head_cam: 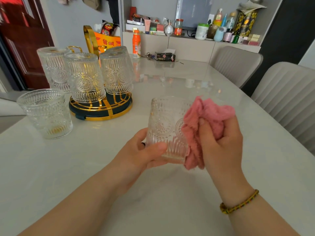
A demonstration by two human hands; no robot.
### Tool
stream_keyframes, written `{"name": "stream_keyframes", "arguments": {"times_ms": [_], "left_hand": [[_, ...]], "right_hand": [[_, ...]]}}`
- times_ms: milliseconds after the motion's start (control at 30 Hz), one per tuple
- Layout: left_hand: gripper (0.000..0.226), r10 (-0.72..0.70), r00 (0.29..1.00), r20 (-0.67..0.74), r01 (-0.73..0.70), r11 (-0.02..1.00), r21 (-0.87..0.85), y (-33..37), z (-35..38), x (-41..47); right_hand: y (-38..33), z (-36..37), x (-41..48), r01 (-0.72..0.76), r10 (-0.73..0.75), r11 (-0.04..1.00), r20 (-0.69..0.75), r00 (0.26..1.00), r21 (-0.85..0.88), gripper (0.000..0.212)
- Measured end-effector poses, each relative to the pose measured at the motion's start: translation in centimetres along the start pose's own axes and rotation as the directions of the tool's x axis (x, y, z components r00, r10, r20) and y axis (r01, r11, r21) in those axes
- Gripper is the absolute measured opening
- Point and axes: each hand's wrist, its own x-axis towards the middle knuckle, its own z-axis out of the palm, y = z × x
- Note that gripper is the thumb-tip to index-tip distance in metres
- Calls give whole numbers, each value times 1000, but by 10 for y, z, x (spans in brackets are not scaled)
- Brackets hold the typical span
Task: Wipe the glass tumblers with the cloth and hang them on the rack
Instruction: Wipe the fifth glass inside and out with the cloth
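Note:
My left hand point(144, 150) grips an embossed glass tumbler point(165, 126) by its lower part, upright above the white table. My right hand point(219, 142) holds a bunched pink cloth point(204, 116) pressed against the tumbler's right side. At the left stands a gold wire rack point(102, 108) on a dark round base, with three tumblers point(85, 77) hanging upside down on it. Another tumbler point(46, 113) stands upright on the table to the left of the rack.
The white table point(187, 79) carries an orange bottle point(136, 44), keys and a dark tissue pack point(165, 57) at its far side. Two grey chairs point(288, 89) stand along the right edge. A shelf with bottles and jars runs along the back wall.

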Motion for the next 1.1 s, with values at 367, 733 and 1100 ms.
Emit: {"name": "stream_keyframes", "arguments": {"times_ms": [367, 733, 1100], "left_hand": [[50, -14, 989, -147, -12, 985, -172, 6, -2, 3], [24, -30, 996, -81, 17, 988, -152, 9, 3, -2], [60, -7, 967, -256, 6, 1000, -4, 10, 2, -1]], "right_hand": [[6, 10, -7, -143, 134, 990, 335, 933, 2, 21], [11, 12, -4, -272, 241, 954, 219, 945, 125, 26], [4, 9, -3, -171, 154, 983, 196, 968, 68, 30]]}}
